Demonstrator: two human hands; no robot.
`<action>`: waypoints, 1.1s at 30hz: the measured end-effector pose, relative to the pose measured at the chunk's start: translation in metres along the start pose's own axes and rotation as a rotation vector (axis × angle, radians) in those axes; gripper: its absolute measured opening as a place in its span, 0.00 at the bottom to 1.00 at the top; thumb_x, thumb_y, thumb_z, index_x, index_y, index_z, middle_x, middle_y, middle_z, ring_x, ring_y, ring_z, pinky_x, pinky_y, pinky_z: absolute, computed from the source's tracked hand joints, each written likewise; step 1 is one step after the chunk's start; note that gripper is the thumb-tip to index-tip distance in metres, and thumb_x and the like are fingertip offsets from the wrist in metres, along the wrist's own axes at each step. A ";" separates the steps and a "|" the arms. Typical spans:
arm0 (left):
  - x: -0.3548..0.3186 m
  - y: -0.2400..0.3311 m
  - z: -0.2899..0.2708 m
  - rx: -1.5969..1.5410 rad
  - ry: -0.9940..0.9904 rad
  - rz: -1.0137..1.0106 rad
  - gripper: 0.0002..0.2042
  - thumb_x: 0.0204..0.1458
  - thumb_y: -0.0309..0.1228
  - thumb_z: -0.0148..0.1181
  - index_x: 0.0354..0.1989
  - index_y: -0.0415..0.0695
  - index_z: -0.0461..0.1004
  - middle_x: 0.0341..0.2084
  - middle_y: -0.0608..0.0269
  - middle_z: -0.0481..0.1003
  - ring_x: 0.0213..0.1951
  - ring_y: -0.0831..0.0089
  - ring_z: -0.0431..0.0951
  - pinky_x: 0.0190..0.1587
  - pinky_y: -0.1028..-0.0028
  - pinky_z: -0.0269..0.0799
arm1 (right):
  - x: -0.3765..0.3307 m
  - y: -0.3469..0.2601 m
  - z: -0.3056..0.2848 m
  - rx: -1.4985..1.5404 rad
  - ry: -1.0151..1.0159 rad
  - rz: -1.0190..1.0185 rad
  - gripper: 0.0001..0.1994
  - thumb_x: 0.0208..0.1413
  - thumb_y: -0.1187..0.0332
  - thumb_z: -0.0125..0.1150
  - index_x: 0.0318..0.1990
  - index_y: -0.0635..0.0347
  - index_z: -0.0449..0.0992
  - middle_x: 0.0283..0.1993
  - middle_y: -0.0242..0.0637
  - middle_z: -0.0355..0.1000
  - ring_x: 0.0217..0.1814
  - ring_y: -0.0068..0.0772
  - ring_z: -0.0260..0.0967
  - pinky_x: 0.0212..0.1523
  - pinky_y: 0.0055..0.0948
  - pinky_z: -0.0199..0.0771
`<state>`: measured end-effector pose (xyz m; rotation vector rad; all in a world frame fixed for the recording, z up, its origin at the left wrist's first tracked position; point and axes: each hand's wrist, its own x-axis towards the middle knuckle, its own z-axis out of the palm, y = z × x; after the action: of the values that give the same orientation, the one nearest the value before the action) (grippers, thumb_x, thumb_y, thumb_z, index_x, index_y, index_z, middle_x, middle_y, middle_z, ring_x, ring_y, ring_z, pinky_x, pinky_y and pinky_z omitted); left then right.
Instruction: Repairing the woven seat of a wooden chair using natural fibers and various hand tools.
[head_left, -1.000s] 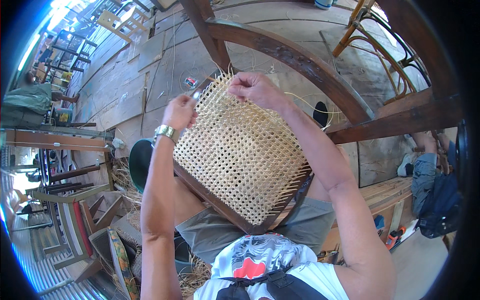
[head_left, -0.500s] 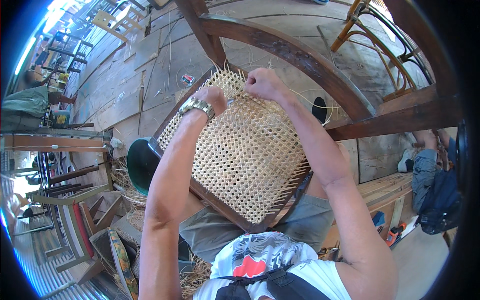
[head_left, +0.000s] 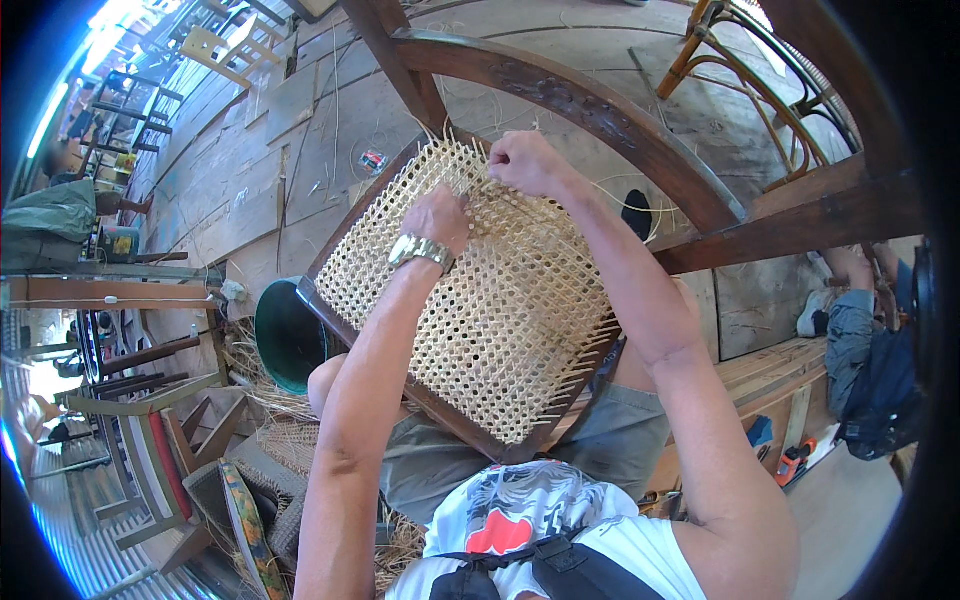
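A woven cane seat panel in a dark wooden chair frame rests tilted across my thighs. Loose cane ends stick out along its far corner and right edge. My left hand, below a gold-coloured watch, presses on the weave left of the far corner with fingers curled down; what its fingertips grip is hidden. Close to the far right edge, my right hand is closed in a pinch just above the weave. A thin cane strand curves out from behind my right wrist, seemingly held in that pinch.
The dark carved chair back arches beyond the seat. A green bucket stands at my left, near cane scraps and stacked chair parts. Bamboo-like furniture is at the far right. An orange-and-black tool and another person's legs are at right.
My left hand has moved right and nearer to me across the weave, its wrist turning. The right hand stays closed at nearly the same place.
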<state>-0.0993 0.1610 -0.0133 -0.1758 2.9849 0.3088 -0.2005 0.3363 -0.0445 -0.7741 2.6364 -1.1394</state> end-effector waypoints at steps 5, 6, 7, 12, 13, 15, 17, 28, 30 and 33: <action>0.023 -0.030 -0.004 -0.348 -0.218 -0.182 0.28 0.64 0.51 0.43 0.34 0.38 0.81 0.29 0.48 0.82 0.32 0.56 0.83 0.39 0.58 0.76 | -0.010 -0.025 0.016 -0.025 0.029 0.021 0.10 0.51 0.62 0.68 0.33 0.60 0.83 0.34 0.43 0.80 0.37 0.40 0.79 0.40 0.35 0.76; 0.026 -0.022 -0.007 -0.437 -0.377 -0.253 0.29 0.64 0.54 0.44 0.32 0.38 0.81 0.25 0.52 0.82 0.28 0.61 0.83 0.36 0.61 0.76 | -0.014 -0.016 0.017 -0.083 0.030 0.038 0.10 0.52 0.61 0.68 0.33 0.59 0.83 0.33 0.43 0.80 0.37 0.40 0.79 0.40 0.35 0.77; 0.027 -0.022 -0.007 -0.520 -0.334 -0.285 0.28 0.61 0.54 0.49 0.26 0.39 0.82 0.19 0.61 0.81 0.21 0.69 0.81 0.31 0.67 0.76 | -0.013 -0.015 0.017 -0.084 0.031 0.032 0.10 0.52 0.61 0.68 0.33 0.59 0.83 0.33 0.43 0.80 0.37 0.40 0.79 0.40 0.35 0.77; 0.033 -0.053 0.014 -0.467 -0.362 0.091 0.23 0.59 0.47 0.47 0.29 0.38 0.80 0.21 0.59 0.80 0.20 0.72 0.78 0.24 0.70 0.72 | -0.004 -0.009 0.011 0.087 -0.005 0.137 0.10 0.50 0.60 0.67 0.33 0.56 0.82 0.37 0.47 0.80 0.42 0.47 0.79 0.46 0.41 0.77; 0.030 -0.051 0.010 -0.455 -0.366 0.071 0.20 0.58 0.43 0.48 0.29 0.38 0.79 0.20 0.60 0.79 0.20 0.73 0.77 0.23 0.71 0.72 | -0.004 -0.009 0.014 0.087 -0.006 0.135 0.10 0.50 0.60 0.67 0.33 0.56 0.82 0.37 0.47 0.80 0.42 0.47 0.79 0.46 0.41 0.77; 0.034 -0.060 0.025 -0.362 -0.198 0.124 0.18 0.58 0.41 0.49 0.28 0.38 0.77 0.20 0.61 0.79 0.19 0.73 0.77 0.23 0.71 0.71 | -0.005 -0.011 0.023 -0.119 0.053 0.049 0.10 0.50 0.59 0.67 0.33 0.55 0.82 0.36 0.45 0.80 0.41 0.47 0.79 0.44 0.41 0.77; 0.040 -0.057 0.022 -0.272 -0.030 0.178 0.16 0.58 0.39 0.50 0.28 0.38 0.76 0.19 0.61 0.78 0.19 0.74 0.76 0.22 0.72 0.71 | -0.012 -0.025 0.027 -0.065 0.025 0.116 0.10 0.49 0.59 0.67 0.33 0.55 0.82 0.35 0.43 0.80 0.42 0.47 0.78 0.45 0.43 0.76; 0.034 -0.029 -0.017 -0.111 -0.330 -0.087 0.22 0.52 0.56 0.62 0.25 0.48 0.83 0.24 0.60 0.81 0.30 0.64 0.83 0.36 0.65 0.76 | -0.030 -0.058 0.024 -0.317 0.108 -0.011 0.05 0.46 0.64 0.66 0.31 0.49 0.83 0.34 0.33 0.80 0.51 0.38 0.69 0.52 0.46 0.57; 0.028 -0.035 -0.023 -0.086 -0.328 -0.083 0.21 0.53 0.55 0.62 0.30 0.49 0.85 0.30 0.56 0.83 0.35 0.58 0.84 0.40 0.62 0.77 | -0.031 -0.067 0.027 -0.451 0.057 0.025 0.05 0.46 0.67 0.65 0.32 0.51 0.83 0.35 0.35 0.80 0.51 0.38 0.69 0.52 0.46 0.56; 0.010 -0.068 -0.037 0.069 -0.062 -0.081 0.23 0.54 0.55 0.60 0.42 0.48 0.81 0.41 0.51 0.81 0.43 0.51 0.82 0.44 0.55 0.77 | -0.034 -0.052 0.025 -0.468 0.041 -0.061 0.09 0.49 0.67 0.64 0.39 0.53 0.82 0.41 0.37 0.79 0.52 0.38 0.69 0.52 0.48 0.59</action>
<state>-0.1052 0.0860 0.0073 -0.2732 2.9126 0.1981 -0.1423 0.3090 -0.0262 -0.9166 2.9718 -0.5500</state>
